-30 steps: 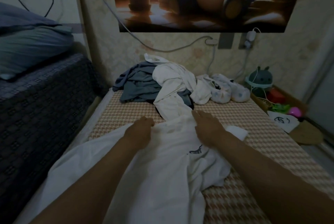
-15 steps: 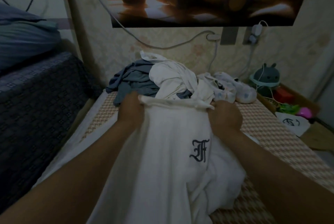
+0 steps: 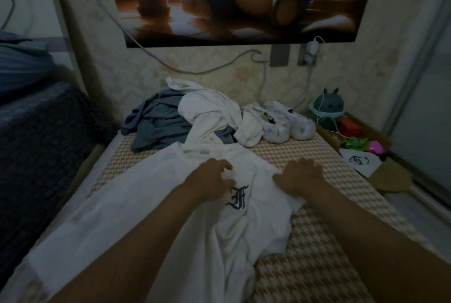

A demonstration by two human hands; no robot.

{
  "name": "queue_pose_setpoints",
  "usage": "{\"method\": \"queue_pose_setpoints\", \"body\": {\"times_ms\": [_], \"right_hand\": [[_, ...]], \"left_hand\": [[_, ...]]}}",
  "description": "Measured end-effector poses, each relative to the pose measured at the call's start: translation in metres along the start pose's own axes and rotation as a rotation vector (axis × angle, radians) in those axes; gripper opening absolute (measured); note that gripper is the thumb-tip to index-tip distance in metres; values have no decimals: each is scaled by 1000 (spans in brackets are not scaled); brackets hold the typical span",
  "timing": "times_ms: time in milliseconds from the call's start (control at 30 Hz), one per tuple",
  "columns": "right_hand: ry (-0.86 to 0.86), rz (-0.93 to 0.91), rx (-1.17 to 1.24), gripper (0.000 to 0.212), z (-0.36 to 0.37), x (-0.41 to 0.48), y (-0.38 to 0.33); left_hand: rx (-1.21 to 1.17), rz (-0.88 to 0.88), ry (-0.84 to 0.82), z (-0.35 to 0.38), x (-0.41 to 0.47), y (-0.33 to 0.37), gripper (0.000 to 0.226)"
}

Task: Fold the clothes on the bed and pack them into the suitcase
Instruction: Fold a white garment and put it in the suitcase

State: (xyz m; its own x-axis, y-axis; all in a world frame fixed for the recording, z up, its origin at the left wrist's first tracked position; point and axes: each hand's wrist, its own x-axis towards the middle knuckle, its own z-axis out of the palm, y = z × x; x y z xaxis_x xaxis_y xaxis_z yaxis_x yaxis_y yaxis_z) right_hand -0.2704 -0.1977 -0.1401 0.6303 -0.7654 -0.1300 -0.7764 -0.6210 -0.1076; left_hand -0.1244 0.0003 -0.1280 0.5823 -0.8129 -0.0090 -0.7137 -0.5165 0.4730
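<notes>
White shirt (image 3: 136,205) lies front-up on the mat (image 3: 317,241) of the bed, collar toward the wall, dark F crest showing. The lower body is bunched and rumpled near the viewer and hangs over the left edge.

Left hand (image 3: 212,179) rests on the chest just beside the crest with its fingers curled. Whether it pinches cloth cannot be told.

Right hand (image 3: 301,175) sits at the shirt's right shoulder edge, thumb tucked against the cloth and fingers bent over it, apparently gripping that edge. Judged purpose: to draw the shoulder line out flat and square before any fold.

Remaining pile (image 3: 170,122), grey and white garments, is heaped at the wall end, touching the collar. Shoes (image 3: 288,124) stand just beside it.

Suitcase is not in view.

Assessment: folding of this shirt has not begun and nothing is seen packed. Spreading toward the near edge is needed first.
</notes>
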Motion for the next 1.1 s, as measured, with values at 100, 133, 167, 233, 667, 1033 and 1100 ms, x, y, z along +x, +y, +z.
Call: {"method": "queue_pose_setpoints", "body": {"times_ms": [100, 133, 167, 233, 667, 1033, 1100], "right_hand": [[-91, -82, 120, 72, 0, -9, 12], [-33, -145, 284, 57, 0, -9, 14], [28, -188, 474, 37, -1, -10, 16], [138, -243, 763, 19, -7, -11, 17], [565, -486, -146, 41, 14, 17, 18], [195, -636, 112, 54, 43, 43, -93], [184, -607, 243, 57, 44, 44, -99]], "left_hand": [[260, -85, -215, 23, -11, 21, 91], [301, -94, -225, 30, -12, 19, 89], [288, -98, -202, 34, -13, 17, 80], [223, -74, -119, 33, -10, 12, 58], [281, 8, 79, 13, 38, -12, 30], [409, -15, 280, -20, 56, -89, 24], [203, -13, 489, -30, 60, -94, 17]]}}
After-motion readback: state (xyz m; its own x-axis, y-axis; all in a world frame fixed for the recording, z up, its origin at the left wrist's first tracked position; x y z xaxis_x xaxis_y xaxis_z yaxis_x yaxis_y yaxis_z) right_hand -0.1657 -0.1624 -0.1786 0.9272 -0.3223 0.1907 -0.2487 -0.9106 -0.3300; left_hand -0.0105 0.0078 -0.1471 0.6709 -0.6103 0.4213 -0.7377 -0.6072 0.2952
